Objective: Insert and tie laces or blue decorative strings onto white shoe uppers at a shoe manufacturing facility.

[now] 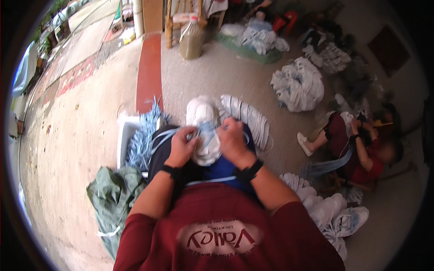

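Observation:
A white sneaker with a light blue lacing area rests on my lap between my two hands. My left hand is closed in a pinch at the shoe's left side, on a pale blue shoelace that loops away to the left. At the opposite side of the shoe, my right hand is also closed, its fingertips pinching by the laces. What lies inside its grip is partly hidden by the fingers. Just beyond the shoe, more white sneakers stand close to my knees.
To my left a white box holds a heap of blue shoelaces, near a green sack. A row of white shoes curves ahead; more shoes lie right. A co-worker sits at the right. A large jug stands ahead.

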Demonstrator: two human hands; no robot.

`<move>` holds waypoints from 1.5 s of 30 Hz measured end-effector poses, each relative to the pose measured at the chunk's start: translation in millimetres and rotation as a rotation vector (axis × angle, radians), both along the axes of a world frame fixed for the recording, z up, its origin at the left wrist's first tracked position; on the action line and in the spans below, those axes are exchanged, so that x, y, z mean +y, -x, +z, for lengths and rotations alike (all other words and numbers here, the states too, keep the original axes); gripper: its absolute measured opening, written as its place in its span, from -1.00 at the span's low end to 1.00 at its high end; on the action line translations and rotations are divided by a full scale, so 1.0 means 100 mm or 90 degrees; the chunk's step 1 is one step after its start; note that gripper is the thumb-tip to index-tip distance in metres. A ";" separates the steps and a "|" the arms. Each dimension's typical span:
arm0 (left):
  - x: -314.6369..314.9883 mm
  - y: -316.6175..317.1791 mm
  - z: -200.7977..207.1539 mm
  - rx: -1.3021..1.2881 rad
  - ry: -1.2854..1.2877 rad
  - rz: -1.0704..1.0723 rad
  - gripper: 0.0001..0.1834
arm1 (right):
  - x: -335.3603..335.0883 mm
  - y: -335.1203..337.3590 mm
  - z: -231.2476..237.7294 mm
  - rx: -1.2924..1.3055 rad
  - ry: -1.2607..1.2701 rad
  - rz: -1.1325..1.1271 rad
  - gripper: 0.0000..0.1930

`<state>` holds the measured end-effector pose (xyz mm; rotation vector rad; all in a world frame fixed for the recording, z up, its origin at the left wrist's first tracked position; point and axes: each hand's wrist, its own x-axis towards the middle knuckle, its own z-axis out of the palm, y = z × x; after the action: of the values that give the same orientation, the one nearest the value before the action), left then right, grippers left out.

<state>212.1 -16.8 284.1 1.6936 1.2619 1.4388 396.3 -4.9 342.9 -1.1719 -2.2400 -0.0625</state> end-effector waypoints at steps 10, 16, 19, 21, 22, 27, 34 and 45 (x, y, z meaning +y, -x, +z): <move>0.07 -0.04 0.26 0.141 -0.034 -0.038 -0.92 | 0.11 -0.06 0.13 0.165 0.218 0.175 -0.90; -0.01 -0.04 0.37 0.320 -0.068 0.032 -0.90 | 0.11 0.01 -0.13 0.048 0.228 0.185 -0.83; -0.03 -0.09 0.51 0.552 -0.135 0.024 -0.95 | 0.14 -0.02 -0.18 0.035 0.279 0.181 -0.81; -0.01 -0.10 0.52 0.584 -0.152 0.011 -0.95 | 0.15 -0.05 -0.19 0.057 0.234 0.209 -0.89; 0.00 -0.10 0.52 0.611 -0.170 -0.005 -0.95 | 0.18 -0.08 -0.19 0.062 0.235 0.211 -0.89; -0.01 -0.07 0.58 0.671 -0.084 -0.019 -0.90 | 0.17 -0.14 -0.11 0.345 0.479 0.176 -0.97; 0.02 -0.22 0.62 0.746 -0.018 0.008 -0.86 | 0.22 -0.17 -0.24 0.354 0.429 0.201 -0.93; 0.07 -0.18 0.52 0.740 -0.025 -0.046 -0.88 | 0.17 -0.24 -0.38 0.636 0.616 0.197 -0.94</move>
<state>229.6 -9.4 335.9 2.6809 1.6503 0.3185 420.1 12.5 304.4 -0.9000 -1.4375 1.5074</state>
